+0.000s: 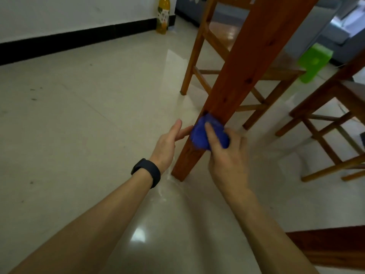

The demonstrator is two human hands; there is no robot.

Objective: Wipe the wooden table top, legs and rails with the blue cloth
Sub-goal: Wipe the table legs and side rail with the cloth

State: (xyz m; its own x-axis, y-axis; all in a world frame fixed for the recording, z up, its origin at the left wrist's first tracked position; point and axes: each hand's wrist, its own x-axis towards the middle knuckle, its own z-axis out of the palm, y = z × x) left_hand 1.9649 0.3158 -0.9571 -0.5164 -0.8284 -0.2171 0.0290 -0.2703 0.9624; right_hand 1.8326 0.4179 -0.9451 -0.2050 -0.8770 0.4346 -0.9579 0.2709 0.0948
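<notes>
A thick reddish wooden table leg (246,76) slants down from the top right to the tiled floor. My right hand (227,157) grips a bunched blue cloth (199,135) and holds it against the lower part of that leg. My left hand (167,145), with a dark band on its wrist, hovers just left of the leg with its fingers straight, the fingertips close to the cloth. Whether they touch the leg is hidden by the cloth.
Wooden stools (199,56) (325,119) stand behind and to the right of the leg. A green plastic stool (314,60) sits further back. A yellow bottle (163,14) stands by the wall. A dark wooden edge (331,246) shows at bottom right. Glossy floor tiles spread out to the left.
</notes>
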